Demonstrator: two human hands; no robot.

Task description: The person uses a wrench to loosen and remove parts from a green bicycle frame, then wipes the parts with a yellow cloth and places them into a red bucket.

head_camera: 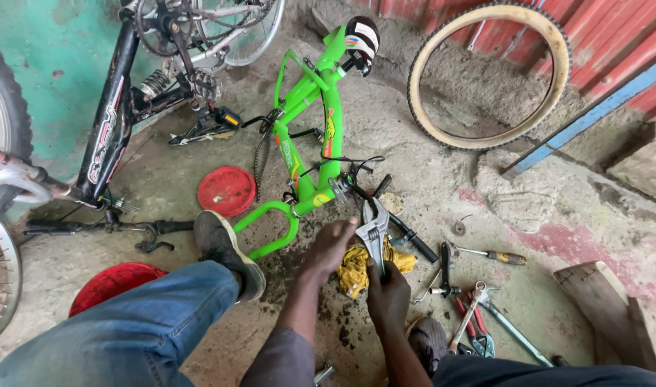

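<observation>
My right hand [389, 294] grips the handle of a large adjustable wrench [374, 231], its jaw pointing up toward the black handlebar stem of a small green bicycle frame [310, 143] lying upside down on the ground. My left hand [330, 247] rests beside the wrench jaw, fingers curled near the jaw and the handlebar [406, 233]; whether it holds anything I cannot tell. A crumpled yellow rag [356, 269] lies under both hands. My left foot in a dark shoe [224, 251] presses against the green fork loop [270, 229].
Pliers, spanners and a yellow-handled screwdriver [496, 254] lie at right. A red lid [227, 190] and a red bowl [113, 283] sit at left. A black bicycle [113, 122] stands upper left. A tan tyre [485, 72] leans against the red wall. A wooden block [607, 301] sits far right.
</observation>
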